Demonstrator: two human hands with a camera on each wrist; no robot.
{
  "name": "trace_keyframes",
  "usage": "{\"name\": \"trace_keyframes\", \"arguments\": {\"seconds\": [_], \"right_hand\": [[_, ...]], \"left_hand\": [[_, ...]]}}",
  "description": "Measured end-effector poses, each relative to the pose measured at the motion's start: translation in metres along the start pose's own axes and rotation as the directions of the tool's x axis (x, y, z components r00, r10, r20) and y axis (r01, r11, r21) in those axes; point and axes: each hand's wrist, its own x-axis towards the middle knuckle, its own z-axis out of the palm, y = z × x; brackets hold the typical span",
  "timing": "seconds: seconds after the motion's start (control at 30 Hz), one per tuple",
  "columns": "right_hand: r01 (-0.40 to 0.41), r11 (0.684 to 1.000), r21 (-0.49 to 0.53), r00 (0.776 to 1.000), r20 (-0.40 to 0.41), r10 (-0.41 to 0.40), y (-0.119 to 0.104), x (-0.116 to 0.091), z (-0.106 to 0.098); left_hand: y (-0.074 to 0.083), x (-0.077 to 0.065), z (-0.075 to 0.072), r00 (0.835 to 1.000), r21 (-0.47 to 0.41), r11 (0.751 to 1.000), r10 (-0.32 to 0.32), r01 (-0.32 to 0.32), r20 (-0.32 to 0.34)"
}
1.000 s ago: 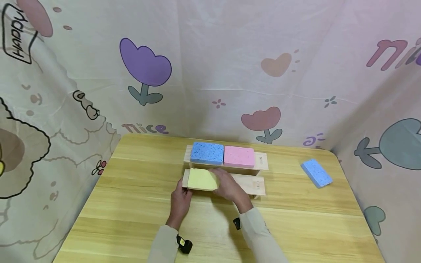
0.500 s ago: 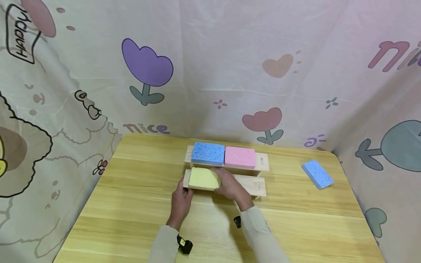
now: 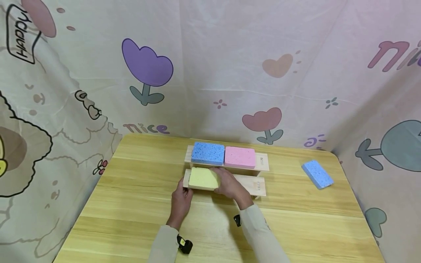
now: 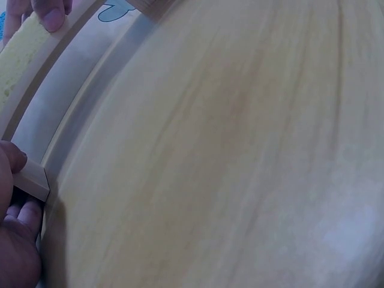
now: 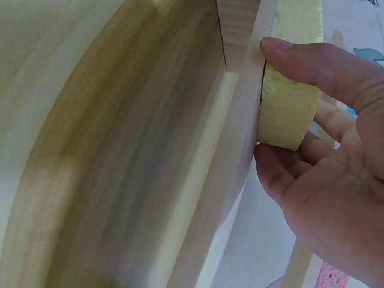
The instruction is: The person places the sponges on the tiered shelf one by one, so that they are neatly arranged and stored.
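Note:
A yellow sponge point(image 3: 203, 178) lies flat near the left end of the front wooden stand point(image 3: 251, 184), a low bench with a plank top. My right hand point(image 3: 229, 184) grips the sponge's right end; in the right wrist view the thumb lies along the sponge's point(image 5: 288, 111) near side and the fingers curl at its end. At the stand's left end, my left hand point(image 3: 181, 202) holds the support under the plank. The left wrist view shows the left thumb on that wooden support point(image 4: 33, 179), with fingers curled below, partly cut off by the frame.
Behind stands a second wooden stand point(image 3: 262, 160) bearing a blue sponge point(image 3: 208, 153) and a pink sponge point(image 3: 240, 157) side by side. Another blue sponge point(image 3: 317, 174) lies on the table point(image 3: 138, 190) at the right. A printed cloth point(image 3: 204, 65) hangs around the table's back and sides.
Only a slight shift of the head view shows. Both hands, the yellow sponge and the stands keep the same places.

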Motion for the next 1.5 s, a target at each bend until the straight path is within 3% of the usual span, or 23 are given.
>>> {"name": "trace_keyframes", "arguments": {"seconds": [0.3, 0.53, 0.8, 1.0, 1.27, 1.5], "right_hand": [[-0.027, 1.0, -0.005, 1.0, 0.009, 0.027, -0.002, -0.001, -0.001], [-0.115, 0.993, 0.006, 0.993, 0.016, 0.115, 0.001, -0.004, -0.001], [-0.116, 0.993, -0.017, 0.993, -0.007, 0.116, 0.011, -0.014, -0.004], [-0.127, 0.992, -0.019, 0.991, -0.04, 0.126, 0.018, -0.028, -0.011], [-0.07, 0.996, -0.053, 0.994, -0.09, 0.065, 0.033, -0.056, -0.028], [-0.052, 0.999, 0.016, 0.984, -0.171, 0.054, 0.047, -0.085, -0.055]], "left_hand": [[0.002, 0.0, 0.0, 1.0, -0.01, 1.0, -0.017, 0.017, -0.006], [0.001, 0.0, 0.0, 1.0, -0.01, 1.0, -0.012, 0.012, 0.008], [0.001, 0.0, -0.001, 1.0, 0.018, 1.0, -0.018, 0.018, 0.005], [0.0, -0.001, -0.002, 1.0, 0.021, 1.0, -0.021, 0.021, 0.014], [0.0, 0.0, -0.001, 1.0, 0.012, 1.0, 0.015, -0.015, 0.011], [0.001, 0.0, -0.001, 1.0, 0.042, 0.999, 0.011, -0.011, 0.003]]}}
